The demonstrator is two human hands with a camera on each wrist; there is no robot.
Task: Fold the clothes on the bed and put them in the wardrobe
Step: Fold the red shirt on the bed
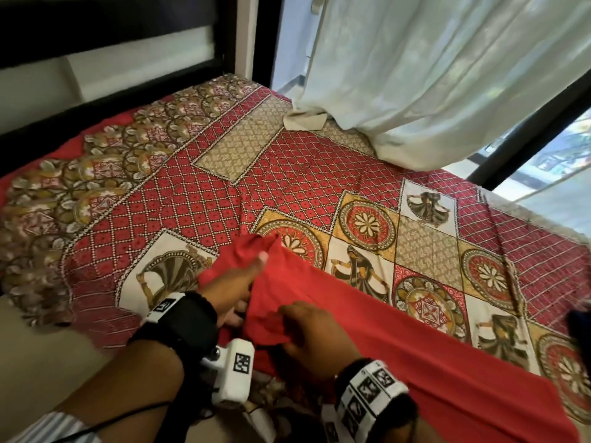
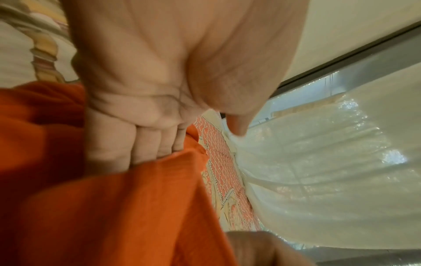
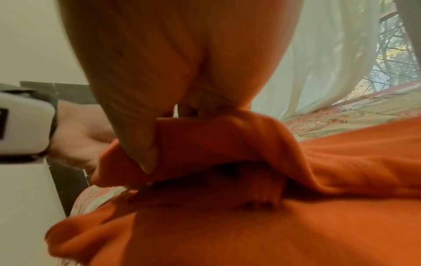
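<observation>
Bed [image 1: 287,174] under patterned red, gold and cream bedspread [image 1: 198,199], dancer and medallion panels toward near edge. Red garment [image 1: 399,340] lying along near right part of bed, running from gathered end at centre out toward lower right corner of head view; orange-red in wrist views [image 2: 114,207] [image 3: 296,216]. Left hand [image 1: 232,290] at gathered end, thumb on top, fingers [image 2: 136,142] curled down into cloth, clamped on a bunch of red garment. Right hand [image 1: 315,332] just beside left, nearer the body, pinching a fold of same garment; thumb [image 3: 143,144] pressed over fold, fingers tucked beneath, clamped on cloth. Hands close together, cloth raised and bunched between them, rest of garment flat on bedspread. Black wristbands with white marker tags on both wrists; white camera block [image 1: 232,372] under left wrist. Striped sleeve [image 1: 54,426] at lower left. Pale sheer curtain [image 1: 431,75] hanging at far right, hem resting on bed. Dark window frame [image 1: 527,132] behind curtain, daylight through glass. Dark headboard rail [image 1: 112,36] at far left. Wrist views blurred; cloth weave not readable.
</observation>
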